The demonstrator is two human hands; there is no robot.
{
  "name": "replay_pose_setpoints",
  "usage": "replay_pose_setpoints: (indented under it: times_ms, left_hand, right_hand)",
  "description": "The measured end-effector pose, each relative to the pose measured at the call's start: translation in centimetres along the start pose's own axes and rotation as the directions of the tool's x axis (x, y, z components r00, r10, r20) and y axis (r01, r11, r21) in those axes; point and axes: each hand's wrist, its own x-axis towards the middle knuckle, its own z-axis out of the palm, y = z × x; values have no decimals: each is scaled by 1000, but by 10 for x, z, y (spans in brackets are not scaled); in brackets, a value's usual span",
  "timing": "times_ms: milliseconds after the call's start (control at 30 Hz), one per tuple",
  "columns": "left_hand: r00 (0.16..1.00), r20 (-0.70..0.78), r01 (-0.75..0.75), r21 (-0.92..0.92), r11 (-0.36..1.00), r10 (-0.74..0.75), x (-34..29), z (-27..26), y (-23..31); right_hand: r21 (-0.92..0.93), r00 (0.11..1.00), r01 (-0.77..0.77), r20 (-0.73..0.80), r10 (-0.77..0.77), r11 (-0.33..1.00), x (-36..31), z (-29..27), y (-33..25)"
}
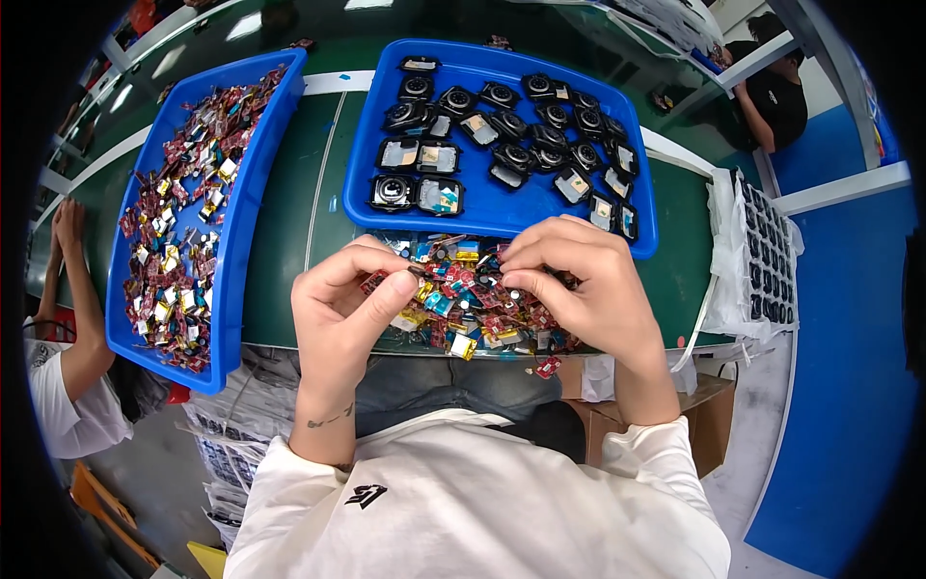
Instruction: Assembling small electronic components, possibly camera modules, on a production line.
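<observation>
My left hand (349, 304) is closed, thumb against forefinger, on a small dark part (417, 273) whose kind is too small to tell. My right hand (584, 278) is pinched too, its fingertips close to the pile, and what lies between them is hard to make out. Beneath and between both hands, at the table's near edge, spreads a heap of small electronic modules (468, 304) with red flex circuits and yellow, blue and silver pieces. Just beyond stands a blue tray (502, 224) holding several black smartwatch bodies (550, 135), some showing round sensor backs, others open casings.
A long blue bin (231, 318) full of similar modules stands to the left on the green table (289, 241). At the right edge, a white-wrapped stack of trays (762, 256) holds black parts. A cardboard box (709, 420) sits below. Other people are at the far right and left.
</observation>
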Motion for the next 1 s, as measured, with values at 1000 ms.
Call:
replay_pose_setpoints:
  times_ms: [1000]
  left_hand:
    - [983, -27, -136, 559, 818, 182, 6, 4, 7]
  right_hand:
    - [306, 949, -238, -130, 288, 922, 40, -26, 44]
